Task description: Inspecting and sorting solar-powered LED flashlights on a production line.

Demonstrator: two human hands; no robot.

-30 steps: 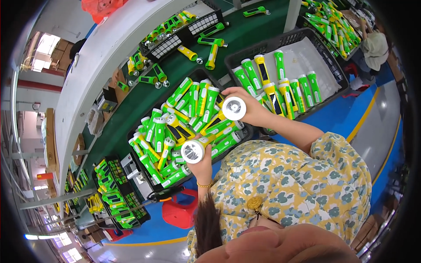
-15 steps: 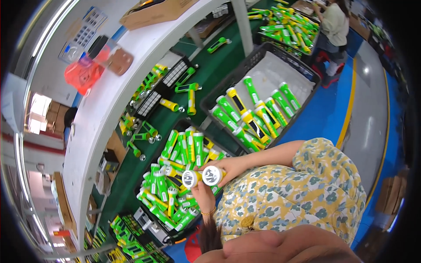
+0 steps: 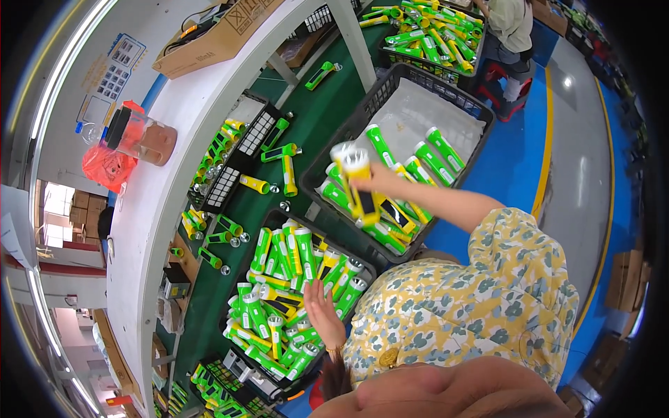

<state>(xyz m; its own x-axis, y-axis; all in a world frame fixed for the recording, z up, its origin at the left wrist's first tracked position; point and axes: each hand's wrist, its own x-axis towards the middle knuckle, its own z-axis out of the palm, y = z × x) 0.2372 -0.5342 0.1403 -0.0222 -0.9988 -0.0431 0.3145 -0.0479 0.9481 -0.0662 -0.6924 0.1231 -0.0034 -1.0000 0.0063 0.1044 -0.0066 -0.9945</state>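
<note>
Green workbench: right hand (image 3: pixel 373 180) fingers grasp two flashlights (image 3: pixel 357 182); left hand (image 3: pixel 322 311) fingers released over crate (image 3: pixel 240 299)

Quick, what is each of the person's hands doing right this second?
Left hand: open, fingers spread, holding nothing, over the black plastic crate of green and yellow flashlights.
Right hand: closed on a yellow flashlight with a white head.

A green-topped workbench (image 3: pixel 209 306) stands on a blue floor (image 3: pixel 516 160) with a yellow line (image 3: pixel 542 139).
</note>
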